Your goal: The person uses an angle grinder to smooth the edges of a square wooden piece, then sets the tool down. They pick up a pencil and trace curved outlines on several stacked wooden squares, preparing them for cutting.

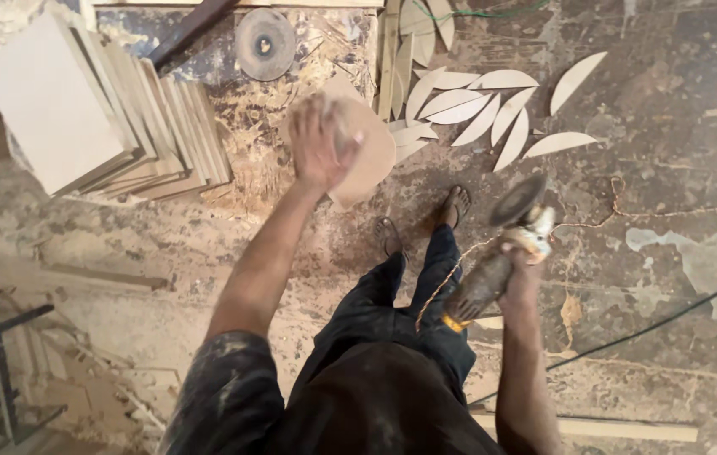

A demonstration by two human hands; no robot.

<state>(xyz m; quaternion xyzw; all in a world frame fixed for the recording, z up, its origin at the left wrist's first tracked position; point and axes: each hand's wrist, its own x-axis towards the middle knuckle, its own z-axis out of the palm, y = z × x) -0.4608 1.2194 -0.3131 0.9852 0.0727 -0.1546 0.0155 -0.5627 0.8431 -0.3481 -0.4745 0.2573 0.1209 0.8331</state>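
A: From the head camera, our left hand (318,152) is raised in front of us with its fingers closed over the near edge of a rounded wooden piece (367,156). The piece spreads up and to the right of the grip, held tilted above the floor (670,152)

B: And our right hand (517,270) is wrapped around the body of an angle grinder (502,248), low beside our right leg, disc end pointing up and away from us. The disc (517,200) looks blurred, so we would guess it is turning, though we cannot be sure

A: So the piece sits up and to the left of the grinder, the two well apart, with our sandalled feet (426,221) below the gap

B: To do this well, we judge the left fingers should stay back from the curved edge, and the braided cord (443,282) should hang clear of the disc

A: Beyond the piece, pale leaf-shaped offcuts (481,114) lie fanned on the floor. A stack of flat boards (97,118) leans to the left, with a round disc (265,42) lying just past it

B: A dark cable (670,316) crosses the floor on our right, near our feet when we step
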